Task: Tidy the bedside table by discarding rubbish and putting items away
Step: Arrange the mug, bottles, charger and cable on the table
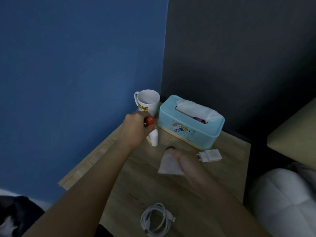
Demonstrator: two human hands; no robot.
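Note:
My left hand (136, 130) grips a small white bottle with a red cap (152, 134), tilted above the left part of the wooden bedside table (130, 190). My right hand (189, 165) is blurred and rests on a crumpled white paper (168, 165) near the table's middle; the fingers seem to pinch it. A dark small thing (170, 148) lies just beyond the paper. A white mug (148, 102) stands at the back corner. Beside it sits a light blue tissue box (189, 125) with a tissue sticking out.
A white charger plug (210, 156) lies right of the paper. A coiled white cable (156, 219) lies near the front edge. Blue wall on the left, dark wall behind. A bed with white bedding (283, 199) is to the right.

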